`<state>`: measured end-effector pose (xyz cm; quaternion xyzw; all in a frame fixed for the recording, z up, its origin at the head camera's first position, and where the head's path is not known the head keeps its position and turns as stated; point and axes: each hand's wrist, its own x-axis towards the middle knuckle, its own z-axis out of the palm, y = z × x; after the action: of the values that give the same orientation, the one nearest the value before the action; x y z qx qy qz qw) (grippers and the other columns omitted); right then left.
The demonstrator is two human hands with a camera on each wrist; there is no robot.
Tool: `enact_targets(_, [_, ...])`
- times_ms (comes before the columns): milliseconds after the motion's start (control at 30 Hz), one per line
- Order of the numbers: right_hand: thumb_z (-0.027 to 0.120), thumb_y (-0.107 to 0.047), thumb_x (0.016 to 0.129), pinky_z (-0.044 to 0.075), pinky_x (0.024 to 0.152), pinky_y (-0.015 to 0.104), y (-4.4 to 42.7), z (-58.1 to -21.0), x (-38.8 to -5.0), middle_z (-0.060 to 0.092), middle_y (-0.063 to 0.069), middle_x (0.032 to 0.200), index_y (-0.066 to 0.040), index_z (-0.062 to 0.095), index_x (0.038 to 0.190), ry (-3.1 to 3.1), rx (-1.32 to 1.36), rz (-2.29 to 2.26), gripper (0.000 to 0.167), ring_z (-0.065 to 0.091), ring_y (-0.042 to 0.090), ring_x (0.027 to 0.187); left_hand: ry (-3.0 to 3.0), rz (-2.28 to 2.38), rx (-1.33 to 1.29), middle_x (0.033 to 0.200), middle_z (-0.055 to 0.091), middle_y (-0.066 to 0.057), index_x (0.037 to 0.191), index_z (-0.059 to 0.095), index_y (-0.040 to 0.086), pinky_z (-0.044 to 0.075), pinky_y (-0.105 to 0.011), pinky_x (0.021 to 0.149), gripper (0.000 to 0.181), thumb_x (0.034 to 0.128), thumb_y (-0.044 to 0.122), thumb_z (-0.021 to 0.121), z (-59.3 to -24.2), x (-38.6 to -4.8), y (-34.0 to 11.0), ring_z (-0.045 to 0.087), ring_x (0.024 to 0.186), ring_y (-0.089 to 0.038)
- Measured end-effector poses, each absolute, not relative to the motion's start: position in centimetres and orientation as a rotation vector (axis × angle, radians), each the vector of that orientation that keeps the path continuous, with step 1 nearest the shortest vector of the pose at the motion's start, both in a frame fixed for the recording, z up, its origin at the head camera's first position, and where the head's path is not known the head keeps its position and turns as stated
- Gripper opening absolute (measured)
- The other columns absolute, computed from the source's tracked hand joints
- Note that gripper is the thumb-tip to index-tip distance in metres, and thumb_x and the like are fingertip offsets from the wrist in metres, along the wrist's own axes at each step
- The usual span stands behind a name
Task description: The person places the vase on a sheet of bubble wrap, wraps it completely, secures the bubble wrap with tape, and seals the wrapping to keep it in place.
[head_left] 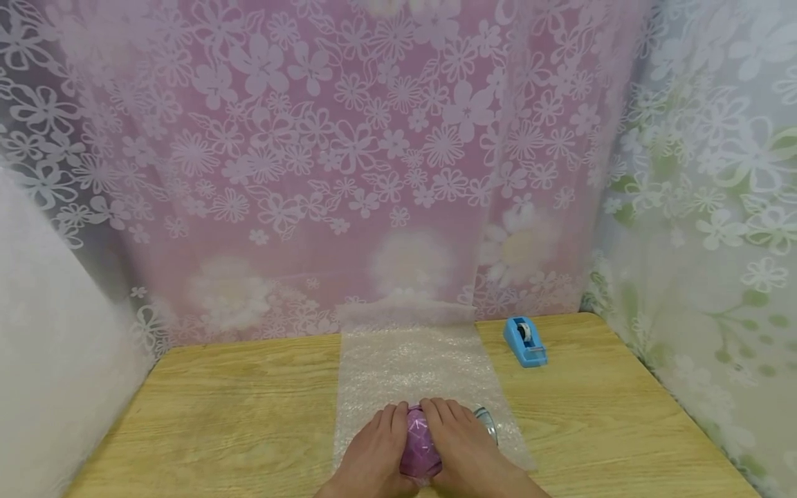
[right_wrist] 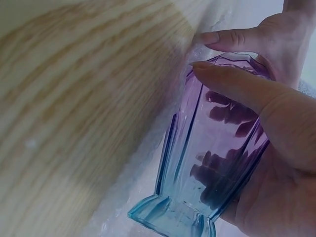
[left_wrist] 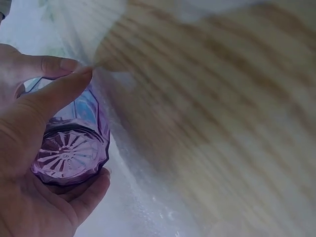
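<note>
A faceted glass vase (head_left: 420,443), purple at its base and fading to clear blue at its flared mouth, lies on its side on a sheet of bubble wrap (head_left: 417,366). My left hand (head_left: 376,446) grips the purple base end, thumb on the near side and fingers over the top. Beside it, my right hand (head_left: 463,439) grips the vase's body. The blue mouth sticks out past the right hand. In the left wrist view the ribbed round base (left_wrist: 69,155) shows between thumb and fingers. The right wrist view shows the long body (right_wrist: 212,143) under the right thumb.
A blue tape dispenser (head_left: 526,342) with a roll in it stands at the back right of the wood-grain table (head_left: 249,401). The bubble wrap runs to the back edge and rises against the pink flowered curtain (head_left: 349,152). Pale curtains hang at both sides.
</note>
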<state>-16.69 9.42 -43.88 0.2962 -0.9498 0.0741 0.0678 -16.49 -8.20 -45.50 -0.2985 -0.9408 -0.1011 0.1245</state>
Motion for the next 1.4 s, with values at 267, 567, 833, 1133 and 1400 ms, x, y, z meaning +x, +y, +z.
enact_targets(267, [0.083,-0.029,0.063,0.038,0.099,0.048,9.5,-43.9,-16.6,0.048,0.015,0.127,0.001,0.041,0.132,-2.890,0.880,0.255,0.085,0.046,0.030,0.116,-2.601,-0.261,-0.880,0.105,0.053,-0.014,0.123,0.043,-0.006,0.052,-0.033,0.077,0.093,0.0485,0.032,0.085,-46.2,-16.6,-8.3,0.056,0.090,-0.023])
enact_targets(567, [0.082,-0.029,0.063,0.037,0.100,0.049,9.8,-43.6,-16.7,0.048,0.015,0.128,0.001,0.040,0.134,-2.887,0.907,0.303,0.087,0.045,0.030,0.118,-2.602,-0.288,-0.874,0.102,0.053,-0.011,0.121,0.044,-0.003,0.051,-0.032,0.075,0.089,0.0475,0.028,0.082,-46.3,-16.7,-8.2,0.055,0.088,-0.021])
enact_targets(833, [0.084,-0.033,0.061,0.034,0.103,0.049,10.2,-43.9,-16.8,0.044,0.015,0.134,0.001,0.035,0.139,-2.909,0.921,0.333,0.099,0.041,0.031,0.124,-2.631,-0.283,-0.881,0.101,0.053,-0.009,0.121,0.043,-0.002,0.051,-0.030,0.075,0.088,0.0459,0.025,0.080,-46.1,-16.8,-8.1,0.054,0.088,-0.019])
enact_targets(1133, [0.084,-0.032,0.060,0.027,0.107,0.049,9.9,-44.9,-16.2,0.038,0.015,0.139,-0.003,0.028,0.144,-2.832,0.884,0.250,0.106,0.035,0.031,0.128,-2.717,-0.434,-0.910,0.104,0.053,-0.008,0.124,0.042,-0.002,0.050,-0.031,0.082,0.090,0.0485,0.024,0.082,-45.8,-17.4,-8.7,0.054,0.091,-0.016])
enact_targets(1400, [0.083,-0.025,0.059,0.029,0.106,0.049,9.5,-45.1,-16.0,0.041,0.016,0.135,-0.002,0.030,0.143,-2.805,0.827,0.234,0.101,0.039,0.032,0.125,-2.760,-0.466,-0.905,0.102,0.053,-0.006,0.123,0.043,-0.001,0.050,-0.031,0.080,0.088,0.0488,0.026,0.082,-45.4,-17.6,-8.8,0.053,0.091,-0.017])
